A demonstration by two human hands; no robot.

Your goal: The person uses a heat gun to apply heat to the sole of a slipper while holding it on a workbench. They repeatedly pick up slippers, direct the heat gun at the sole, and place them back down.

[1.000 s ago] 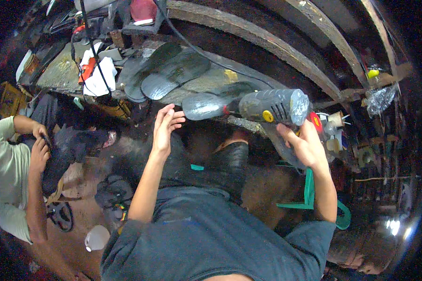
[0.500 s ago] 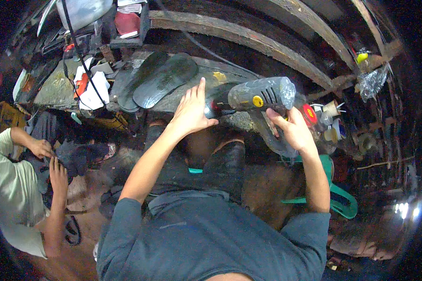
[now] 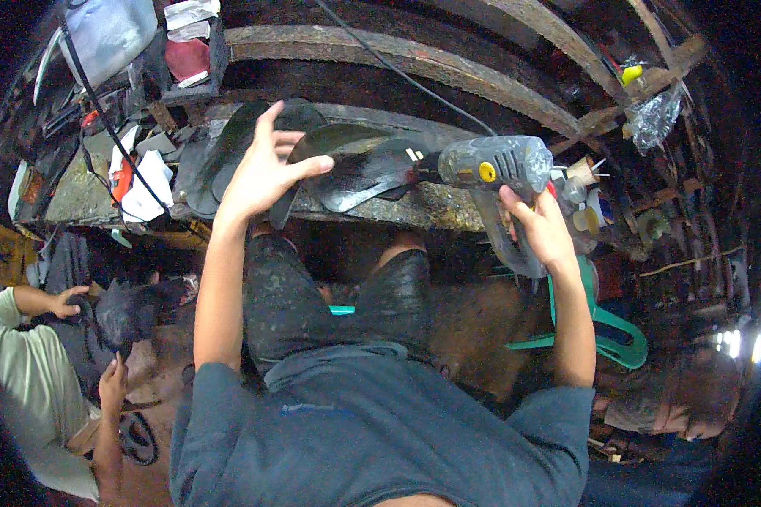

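My right hand (image 3: 543,230) is closed around the handle of a grey heat gun (image 3: 482,162) with a yellow round knob. The gun's nozzle points left, close to a glossy black shoe sole (image 3: 368,173) on the worn wooden bench. My left hand (image 3: 262,173) is left of that sole with its fingers spread. Its thumb reaches over the sole's left end; whether it touches cannot be told. Other dark soles (image 3: 207,182) lie partly behind my left hand.
At left, a person in a light green shirt (image 3: 25,363) handles a black strap-like piece. White paper scraps (image 3: 148,190) and an orange tool (image 3: 124,177) lie on the bench's left part. A cable (image 3: 389,63) hangs across the top. Right stands a green plastic chair (image 3: 621,329).
My left hand has moved left and its fingers have spread. The black soles now lie fanned apart towards the gun. The heat gun has shifted slightly right in view.
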